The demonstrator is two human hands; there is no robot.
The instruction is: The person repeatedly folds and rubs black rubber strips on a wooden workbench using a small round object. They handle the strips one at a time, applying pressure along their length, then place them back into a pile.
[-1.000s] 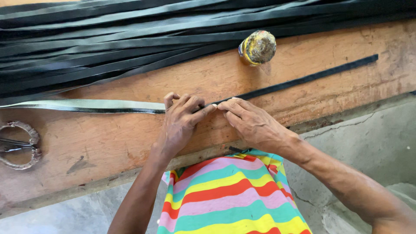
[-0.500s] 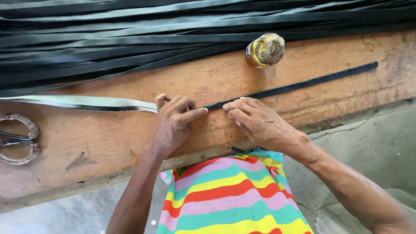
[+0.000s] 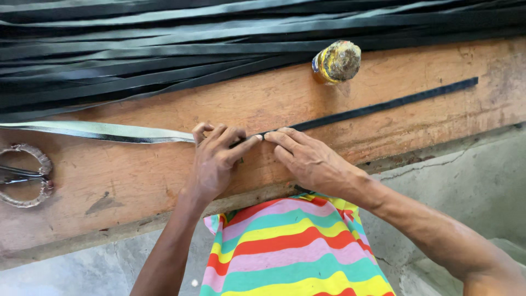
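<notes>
A long black strip lies across a wooden board, its left part shiny and folded flat. My left hand and my right hand meet at the middle of the strip, fingertips pressing and pinching it against the board. The fingers of both hands cover the strip where they touch it. A small round tin, smeared yellow and brown, stands on the board just beyond my right hand.
A thick pile of long black strips covers the far side of the board. Scissors with wrapped handles lie at the left edge. Striped cloth covers my lap; a concrete floor is to the right.
The view has shifted slightly. My hands stay on the same spot of the strip, with fingers pressed closer together at its middle.
</notes>
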